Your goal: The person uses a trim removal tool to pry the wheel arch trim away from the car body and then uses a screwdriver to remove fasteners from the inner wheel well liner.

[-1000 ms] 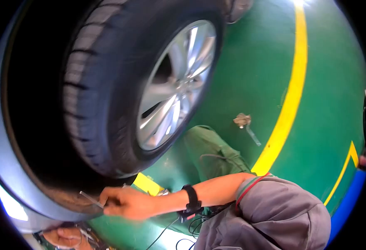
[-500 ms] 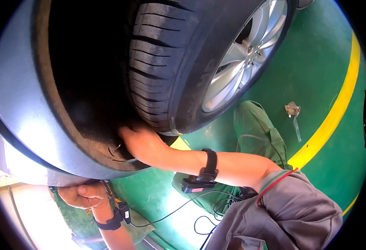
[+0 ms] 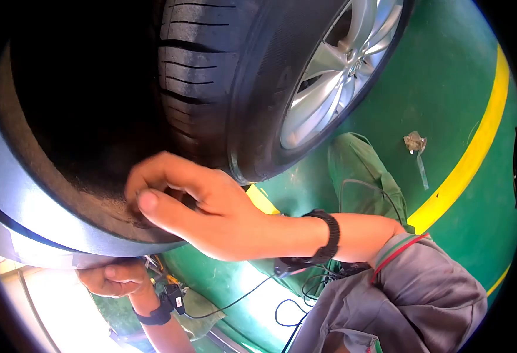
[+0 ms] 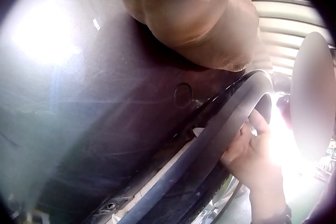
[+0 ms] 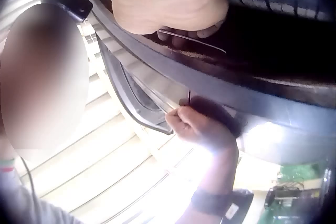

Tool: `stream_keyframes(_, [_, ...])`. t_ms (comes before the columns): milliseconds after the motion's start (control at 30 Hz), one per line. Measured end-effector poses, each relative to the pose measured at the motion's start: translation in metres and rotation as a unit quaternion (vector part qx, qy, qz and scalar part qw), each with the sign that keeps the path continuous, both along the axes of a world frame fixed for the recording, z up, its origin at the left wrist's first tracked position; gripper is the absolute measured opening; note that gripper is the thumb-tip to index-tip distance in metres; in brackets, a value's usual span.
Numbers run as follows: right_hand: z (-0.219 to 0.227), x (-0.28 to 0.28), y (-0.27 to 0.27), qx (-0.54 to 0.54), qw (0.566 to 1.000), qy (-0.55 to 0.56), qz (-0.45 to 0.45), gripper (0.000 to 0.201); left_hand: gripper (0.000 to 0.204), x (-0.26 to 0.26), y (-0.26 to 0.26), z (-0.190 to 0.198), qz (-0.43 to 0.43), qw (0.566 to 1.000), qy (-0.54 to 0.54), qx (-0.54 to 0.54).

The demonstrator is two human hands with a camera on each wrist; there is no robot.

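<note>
In the head view my right hand (image 3: 211, 206) is at the lower rim of the wheel arch (image 3: 99, 206), fingers bent inward and thumb toward the rim. A thin pale rod (image 5: 197, 42) runs from under its curled fingers in the right wrist view. Beside them rises the tire (image 3: 205, 65). Lower left in the head view, my left hand (image 3: 114, 277) lies curled against the vehicle's outer panel; what its fingers hold, I cannot tell. Along the arch trim (image 4: 173, 179), a gap with a pale strip shows in the left wrist view.
A silver alloy rim (image 3: 335, 76) fills the tire's outer face. On the green floor lies a small brownish piece with a clear strip (image 3: 415, 141), near a yellow line (image 3: 464, 165). A black cable (image 3: 235, 306) trails from the left wrist camera; my green-trousered knee (image 3: 358, 170) is beside the wheel.
My right hand, with a thin metal rod a second ago, reached into the wheel arch and has now drawn back out toward the rim. The head view has shifted; the left hand stays at the panel.
</note>
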State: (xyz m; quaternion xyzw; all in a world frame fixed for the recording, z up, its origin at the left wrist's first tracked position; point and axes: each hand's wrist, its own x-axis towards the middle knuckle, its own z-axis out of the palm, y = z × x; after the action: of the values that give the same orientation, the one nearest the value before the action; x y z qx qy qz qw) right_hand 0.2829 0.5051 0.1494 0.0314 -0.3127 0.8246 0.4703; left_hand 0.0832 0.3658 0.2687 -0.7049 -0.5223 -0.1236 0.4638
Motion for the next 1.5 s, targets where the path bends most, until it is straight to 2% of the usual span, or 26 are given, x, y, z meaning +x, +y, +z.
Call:
stream_keyframes(33, [-0.006,0.002,-0.007,0.000,1.000,0.001,0.000,0.022,0.029,-0.001,0.000,-0.001,-0.005,1.000,-0.009,0.006])
stream_keyframes(100, [-0.015,0.008,-0.025,0.067,0.994,-0.040,-0.078,0.018,0.029,0.000,0.002,-0.002,-0.012,1.000,-0.017,0.010])
stream_keyframes(133, [-0.016,0.015,-0.035,0.006,0.999,-0.039,0.004,0.020,0.030,0.001,0.003,-0.002,-0.012,1.000,-0.020,0.009])
stream_keyframes(233, [-0.026,0.014,-0.051,-0.064,0.995,-0.074,0.031,0.028,0.030,0.001,0.002,-0.002,-0.010,1.000,-0.018,0.008])
stream_keyframes(267, [-0.033,0.013,-0.050,-0.043,0.990,-0.117,0.071,0.029,0.031,0.001,0.001,-0.001,-0.006,1.000,-0.012,0.011])
stream_keyframes(300, [-0.039,0.009,-0.048,-0.044,0.990,-0.116,0.070,0.029,0.031,0.002,0.001,-0.001,-0.007,1.000,-0.011,0.010])
stream_keyframes(367, [-0.050,0.002,-0.043,0.056,0.973,-0.201,0.102,0.029,0.031,0.004,0.003,-0.002,-0.002,1.000,-0.012,0.015])
stream_keyframes(400, [-0.051,-0.005,-0.042,0.115,0.967,-0.227,0.020,0.027,0.031,0.004,0.003,-0.002,-0.003,1.000,-0.012,0.014])
stream_keyframes(433, [-0.052,-0.008,-0.041,0.114,0.967,-0.228,0.019,0.027,0.031,0.004,0.003,-0.001,-0.004,1.000,-0.008,0.012])
stream_keyframes(500, [-0.045,-0.013,-0.031,0.080,0.957,-0.253,0.116,0.019,0.031,0.003,0.003,0.000,-0.006,1.000,-0.005,0.009])
stream_keyframes(533, [-0.044,-0.018,-0.030,0.079,0.957,-0.254,0.115,0.019,0.032,0.001,0.003,-0.001,-0.015,1.000,-0.011,0.009])
stream_keyframes(633, [-0.039,-0.034,-0.028,0.088,0.955,-0.271,0.084,0.019,0.032,0.001,0.005,0.000,-0.019,1.000,-0.006,0.010])
stream_keyframes(700, [-0.036,-0.048,-0.031,0.041,0.960,-0.276,0.014,0.023,0.032,0.004,0.007,0.000,-0.014,1.000,0.005,0.011])
stream_keyframes(800, [-0.027,-0.065,-0.027,0.032,0.955,-0.295,-0.024,0.027,0.031,0.010,0.014,-0.001,-0.013,1.000,-0.001,0.011])
stream_keyframes(833, [-0.026,-0.066,-0.025,0.032,0.955,-0.295,-0.025,0.027,0.032,0.011,0.014,-0.002,-0.014,1.000,0.001,0.013])
stream_keyframes(900, [-0.008,-0.056,-0.007,-0.025,0.951,-0.290,0.103,0.030,0.032,0.011,0.013,-0.002,-0.016,1.000,0.002,0.016])
stream_keyframes(933, [-0.006,-0.062,-0.009,-0.026,0.951,-0.291,0.102,0.030,0.032,0.009,0.011,-0.002,-0.014,1.000,-0.003,0.015])
stream_keyframes(1000, [0.000,-0.071,-0.011,-0.049,0.976,-0.205,-0.056,0.030,0.032,0.009,0.010,-0.003,-0.012,1.000,-0.009,0.015])
stream_keyframes(1033, [-0.001,-0.071,-0.013,-0.048,0.976,-0.206,-0.055,0.030,0.031,0.009,0.010,-0.004,-0.011,1.000,-0.011,0.019])
stream_keyframes(1100, [0.010,-0.053,-0.005,-0.119,0.990,-0.078,-0.017,0.032,0.031,0.008,0.009,-0.004,-0.008,1.000,-0.013,0.022])
stream_keyframes(1200, [0.010,-0.027,-0.002,-0.098,0.994,-0.034,0.026,0.029,0.031,0.008,0.010,-0.003,-0.008,1.000,-0.009,0.013])
stream_keyframes(1333, [-0.001,-0.008,-0.013,-0.119,0.990,-0.022,0.073,0.021,0.032,0.004,0.008,-0.003,-0.029,0.999,-0.032,0.007])
stream_keyframes(1400, [-0.013,-0.009,-0.024,0.028,0.995,-0.067,-0.071,0.017,0.032,0.002,0.005,-0.003,-0.027,0.999,-0.025,0.010])
stream_keyframes(1433, [-0.018,-0.006,-0.031,0.028,0.995,-0.067,-0.071,0.017,0.032,0.002,0.005,-0.004,-0.025,0.999,-0.033,0.012])
stream_keyframes(1500, [-0.021,0.003,-0.038,0.014,0.997,-0.079,0.004,0.016,0.032,0.001,0.004,-0.004,-0.023,0.999,-0.040,0.013])
